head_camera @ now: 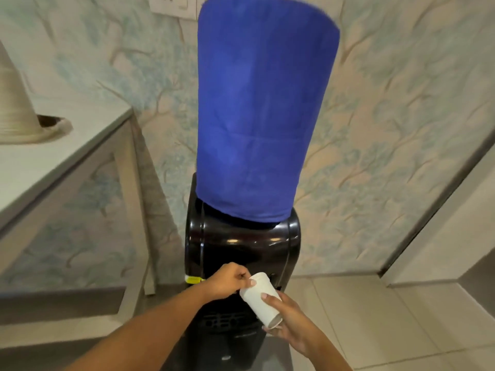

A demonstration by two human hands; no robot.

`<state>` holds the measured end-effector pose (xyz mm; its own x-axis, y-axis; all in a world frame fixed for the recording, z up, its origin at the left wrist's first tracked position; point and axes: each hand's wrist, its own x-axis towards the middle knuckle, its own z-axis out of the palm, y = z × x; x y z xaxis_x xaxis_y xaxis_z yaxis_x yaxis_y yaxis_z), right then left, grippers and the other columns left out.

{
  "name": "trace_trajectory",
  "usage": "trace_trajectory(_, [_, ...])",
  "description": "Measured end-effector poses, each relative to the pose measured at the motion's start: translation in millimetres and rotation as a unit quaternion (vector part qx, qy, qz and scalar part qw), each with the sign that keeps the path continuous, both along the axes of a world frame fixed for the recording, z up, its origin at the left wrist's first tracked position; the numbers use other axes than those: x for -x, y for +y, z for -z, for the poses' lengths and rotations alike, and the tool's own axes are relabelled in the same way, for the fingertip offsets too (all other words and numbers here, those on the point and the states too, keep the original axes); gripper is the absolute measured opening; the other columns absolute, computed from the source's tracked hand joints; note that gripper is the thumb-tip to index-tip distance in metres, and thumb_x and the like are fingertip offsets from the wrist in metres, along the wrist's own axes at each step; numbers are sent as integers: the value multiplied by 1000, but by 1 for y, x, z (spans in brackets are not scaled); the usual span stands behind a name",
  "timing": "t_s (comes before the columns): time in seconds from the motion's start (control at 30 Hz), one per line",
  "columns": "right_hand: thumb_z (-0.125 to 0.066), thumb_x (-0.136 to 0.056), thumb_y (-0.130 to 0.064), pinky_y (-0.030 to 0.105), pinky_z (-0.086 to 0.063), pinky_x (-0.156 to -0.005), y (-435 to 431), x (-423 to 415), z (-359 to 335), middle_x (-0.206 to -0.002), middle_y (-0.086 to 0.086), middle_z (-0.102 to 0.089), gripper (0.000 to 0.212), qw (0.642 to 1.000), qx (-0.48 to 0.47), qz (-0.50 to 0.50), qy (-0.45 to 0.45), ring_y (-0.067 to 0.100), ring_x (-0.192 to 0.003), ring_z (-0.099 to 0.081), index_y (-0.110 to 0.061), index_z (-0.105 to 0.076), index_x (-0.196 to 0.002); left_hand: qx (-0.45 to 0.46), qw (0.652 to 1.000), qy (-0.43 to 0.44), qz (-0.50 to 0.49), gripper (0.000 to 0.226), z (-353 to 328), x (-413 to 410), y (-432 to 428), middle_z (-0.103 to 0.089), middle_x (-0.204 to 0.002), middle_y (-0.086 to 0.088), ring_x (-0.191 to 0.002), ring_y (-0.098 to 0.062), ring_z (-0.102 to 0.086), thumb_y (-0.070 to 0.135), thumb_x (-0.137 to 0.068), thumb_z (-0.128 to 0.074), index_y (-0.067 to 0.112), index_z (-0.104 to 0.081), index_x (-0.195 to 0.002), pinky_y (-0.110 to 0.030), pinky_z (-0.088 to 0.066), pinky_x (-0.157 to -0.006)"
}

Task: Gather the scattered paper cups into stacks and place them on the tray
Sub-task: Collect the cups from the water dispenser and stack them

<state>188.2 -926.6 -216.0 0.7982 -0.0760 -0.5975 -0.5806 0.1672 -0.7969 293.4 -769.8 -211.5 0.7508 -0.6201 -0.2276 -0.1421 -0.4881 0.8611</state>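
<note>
At 9 o'clock in the view a pale grey surface (53,162) on straight legs carries a cream, ribbed, cone-shaped object (13,103). No cup and no tray show on the part of it that is visible. At 12 o'clock a black plastic water dispenser (241,245) stands against the patterned wall, its bottle hidden under a blue cloth cover (265,116).

Low in the view, at 6 o'clock and in front of the dispenser's tap area, the left hand (227,281) reaches in from 7 o'clock. Its fingers are curled and it pinches the upper end of a white paper cup (261,299). Just to 4 o'clock of it, the right hand (290,319) grips the same cup round its lower end, thumb on the side wall.

The cup is held in the air, tilted, its top toward 11 o'clock and its recessed end toward 5 o'clock. A faint line near the top suggests one cup seated in another, though this cannot be told for sure. The two-handed hold seems meant to steady the lower part while the upper part is pressed home, so the step in hand is probably stacking.

At 3 o'clock lie a pale tiled floor (361,317) and a door frame. The tray is out of view, so carrying to it is not yet done.
</note>
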Motion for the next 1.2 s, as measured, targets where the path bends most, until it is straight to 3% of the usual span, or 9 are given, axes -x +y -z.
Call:
trace_trajectory(0.2, [-70, -79, -32, 35, -51, -70, -4, 11, -56, -116, 12, -57, 42, 999, 22, 7, -48, 28, -104, -56, -22, -50, -114, 69, 996, 41, -29, 26, -69, 23, -3, -67, -96, -9, -92, -17, -62, 20, -89, -57, 2, -66, -105, -29, -52, -86])
trace_trajectory(0.3, [-69, -81, -30, 35, -49, -67, 3, 21, -77, -117, 18, -58, 44, 997, 33, 4, -66, 32, -100, -57, -16, -52, -119, 67, 996, 52, -30, 28, -100, 43, 7, -67, -91, -5, -85, -15, -64, 18, -89, -57, -1, -63, -109, -32, -53, -88])
trace_trajectory(0.4, [-67, -82, -31, 34, -48, -66, 19, 34, -94, -119, 20, -58, 45, 995, 35, -14, -94, 32, -97, -57, -13, -53, -121, 38, 998, 39, -31, 32, -131, 65, 24, -66, -103, -17, -78, -10, -63, 17, -89, -58, -2, -61, -113, -29, -52, -87])
trace_trajectory(0.5, [-65, -84, -30, 33, -48, -64, 44, 46, -108, -116, 22, -59, 45, 993, 10, -28, -115, 32, -93, -58, -10, -51, -121, 23, 998, 15, -53, 33, -159, 89, 48, -65, -95, -10, -83, -14, -61, 16, -89, -57, -4, -59, -115, -35, -49, -92])
trace_trajectory(0.57, [-66, -83, -30, 34, -49, -63, 63, 53, -117, -110, 21, -61, 46, 991, -4, -32, -128, 31, -89, -61, -8, -48, -119, 15, 997, -15, -75, 32, -173, 106, 68, -61, -97, -9, -86, -17, -60, 17, -90, -56, -4, -59, -114, -31, -49, -88])
trace_trajectory(0.7, [-69, -79, -32, 36, -52, -60, 106, 59, -136, -111, 21, -59, 54, 986, -27, -48, -157, 31, -90, -62, -5, -45, -119, 16, 990, -60, -126, 31, -193, 135, 113, -61, -84, -5, -69, -6, -57, 18, -89, -58, -5, -62, -109, -13, -48, -64])
trace_trajectory(0.9, [-73, -76, -28, 33, -53, -59, 181, 72, -164, -118, 24, -56, 61, 973, -81, -15, -217, 31, -97, -62, -3, -42, -123, 43, 974, -120, -190, 29, -222, 168, 184, -59, -97, -15, -93, -24, -56, 14, -87, -60, -6, -59, -108, -39, -48, -90])
trace_trajectory(1.03, [-72, -77, -22, 28, -52, -58, 229, 75, -193, -119, 19, -55, 61, 961, -115, -3, -251, 29, -96, -60, -7, -42, -127, 80, 962, -128, -225, 33, -235, 172, 236, -57, -111, -19, -102, -26, -57, 16, -90, -55, -5, -52, -115, -33, -52, -86])
trace_trajectory(1.2, [-70, -79, -19, 31, -51, -70, 303, 62, -219, -114, 14, -56, 57, 950, -96, 18, -298, 24, -91, -60, -11, -41, -127, 165, 947, -114, -251, 15, -246, 164, 304, -54, -107, -19, -101, -28, -56, 14, -91, -52, 1, -51, -99, -36, -51, -90])
